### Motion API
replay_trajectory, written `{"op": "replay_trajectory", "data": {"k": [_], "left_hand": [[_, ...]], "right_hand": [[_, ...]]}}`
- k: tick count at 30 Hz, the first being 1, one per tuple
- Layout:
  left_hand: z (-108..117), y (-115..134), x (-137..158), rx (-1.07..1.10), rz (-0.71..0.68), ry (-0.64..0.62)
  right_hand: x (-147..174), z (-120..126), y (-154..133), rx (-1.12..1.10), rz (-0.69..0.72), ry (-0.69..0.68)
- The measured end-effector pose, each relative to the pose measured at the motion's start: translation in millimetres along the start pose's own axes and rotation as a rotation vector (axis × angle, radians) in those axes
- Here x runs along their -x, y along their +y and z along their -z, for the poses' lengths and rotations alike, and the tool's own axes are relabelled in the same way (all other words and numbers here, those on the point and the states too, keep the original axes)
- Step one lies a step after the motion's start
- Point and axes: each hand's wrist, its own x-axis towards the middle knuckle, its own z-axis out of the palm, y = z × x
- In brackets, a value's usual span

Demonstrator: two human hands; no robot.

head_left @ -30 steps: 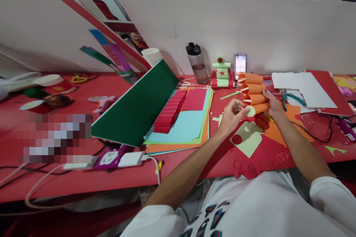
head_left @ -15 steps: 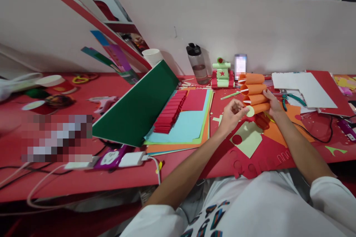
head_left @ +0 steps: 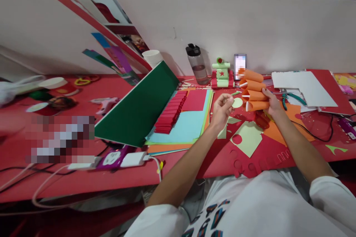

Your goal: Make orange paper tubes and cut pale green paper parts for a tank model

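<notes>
My left hand (head_left: 221, 110) pinches a pale yellow-green paper circle (head_left: 237, 103) at its edge. To the right of it, my right hand (head_left: 272, 104) grips a stack of orange paper rolls (head_left: 256, 95), several tubes joined one above another with their open ends facing left. A small gap lies between the circle and the lowest tubes. Under the hands rests a light green paper sheet (head_left: 248, 142) with a red round spot on it. Behind the rolls stands a green and red paper model (head_left: 222, 74) with a red star.
A green board (head_left: 136, 107) leans beside stacked coloured paper (head_left: 183, 126) with red folded strips (head_left: 171, 113) on top. A water bottle (head_left: 197, 64) stands near the white partition. Teal-handled pliers (head_left: 294, 99), orange paper (head_left: 292, 122) and white sheets (head_left: 308, 87) lie at right.
My left hand has drawn left with the paper circle, away from the end of the orange rolls. The rolls have tilted slightly in my right hand, which stays in nearly the same place.
</notes>
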Motion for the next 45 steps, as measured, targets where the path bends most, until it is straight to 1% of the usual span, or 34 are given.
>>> {"op": "replay_trajectory", "data": {"k": [2,4,7,9,11,14,17,21,24,26,33,38,41,45], "left_hand": [[8.4,0.8,-6.2,-0.003,0.004,0.046],[15.3,-0.8,-11.6,-0.056,0.007,0.079],[20.5,-5.9,-15.7,-0.197,-0.024,0.067],[20.4,-8.4,-14.9,-0.272,-0.069,0.021],[18.9,-9.4,-12.0,-0.286,-0.083,-0.053],[16.7,-9.6,-7.6,-0.226,-0.018,-0.177],[17.0,-11.2,-6.9,-0.143,0.062,-0.215],[20.7,-15.5,-11.0,-0.054,0.108,-0.154],[24.7,-18.4,-14.1,-0.05,0.114,-0.085],[27.1,-20.1,-15.5,-0.046,0.134,-0.063],[29.9,-24.5,-18.0,-0.03,0.178,-0.054],[29.6,-22.1,-17.7,-0.031,0.195,-0.062],[29.2,-20.5,-16.8,-0.089,0.189,-0.065],[28.3,-21.7,-15.5,-0.25,0.13,-0.064]], "right_hand": [[-0.5,0.8,-0.4,-0.004,-0.006,0.016],[-0.4,1.2,-1.9,0.009,-0.003,0.025],[1.0,-1.7,-5.6,0.052,0.025,0.013],[2.5,-6.4,-8.3,0.088,0.069,0.015],[4.4,-12.2,-10.7,0.117,0.12,0.036],[7.3,-19.7,-13.5,0.128,0.17,0.068],[9.4,-23.6,-15.2,0.137,0.2,0.074],[9.5,-24.9,-16.0,0.17,0.226,0.1],[8.8,-24.8,-16.3,0.18,0.211,0.116],[8.4,-24.4,-16.7,0.173,0.199,0.121],[8.5,-23.0,-18.8,0.184,0.174,0.126],[8.9,-23.7,-20.1,0.16,0.177,0.135],[9.5,-24.5,-20.2,0.16,0.19,0.138],[12.8,-28.5,-20.1,0.162,0.202,0.118]]}}
